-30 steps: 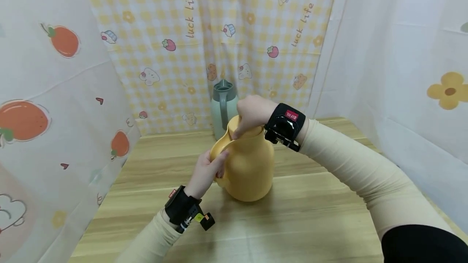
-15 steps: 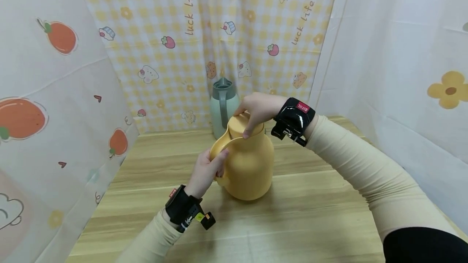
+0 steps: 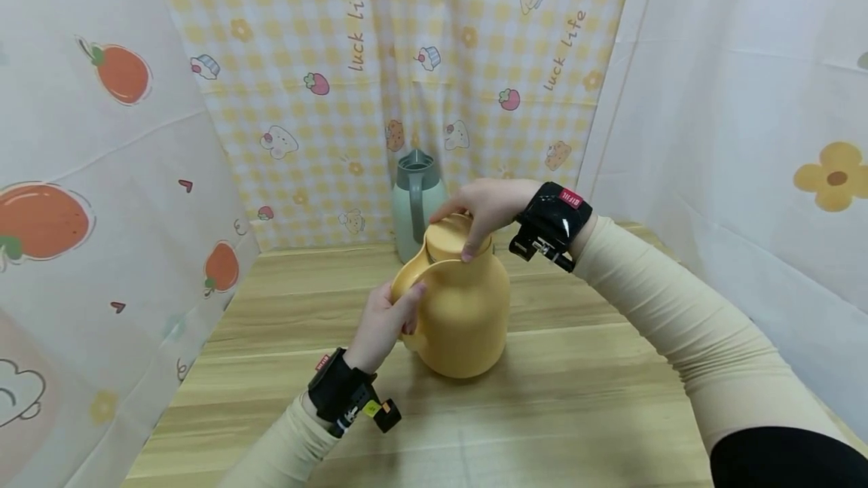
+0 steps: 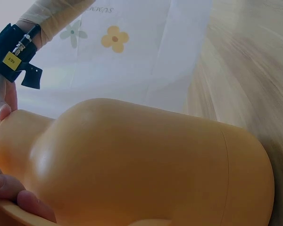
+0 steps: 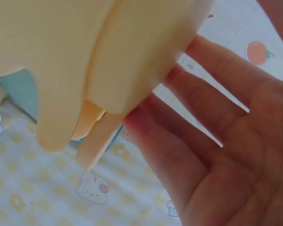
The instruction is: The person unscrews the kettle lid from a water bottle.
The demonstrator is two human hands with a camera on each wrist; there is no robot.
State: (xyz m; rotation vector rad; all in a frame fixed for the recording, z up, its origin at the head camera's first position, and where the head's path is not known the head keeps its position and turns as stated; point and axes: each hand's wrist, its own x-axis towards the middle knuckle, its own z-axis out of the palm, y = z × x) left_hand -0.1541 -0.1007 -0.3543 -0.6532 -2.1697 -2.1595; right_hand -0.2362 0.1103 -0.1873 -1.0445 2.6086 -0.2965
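A yellow thermos jug [image 3: 468, 315] stands upright on the wooden table. My left hand [image 3: 385, 322] grips its looped handle [image 3: 409, 274], thumb on top; in the left wrist view the fingertips [image 4: 35, 203] show beside the body [image 4: 132, 155]. Over the jug's mouth, my right hand [image 3: 493, 205] pinches the round yellow lid [image 3: 445, 238], thumb at the near edge and fingers across the far side. From the right wrist view, the thumb [image 5: 165, 155] and spread fingers [image 5: 226, 66] reach the lid's side [image 5: 137, 52]. The lid sits at the top of the jug.
A pale green thermos jug [image 3: 404, 209] with a grey top and handle stands close behind the yellow one. Beyond it hangs a yellow checked curtain [image 3: 312, 164]. White printed curtains [image 3: 712, 134] line both sides of the wooden table [image 3: 298, 292].
My right hand has turned on the lid and shifted slightly right, its fingers spreading so more of the lid top shows. The left hand and the jug have stayed in place.
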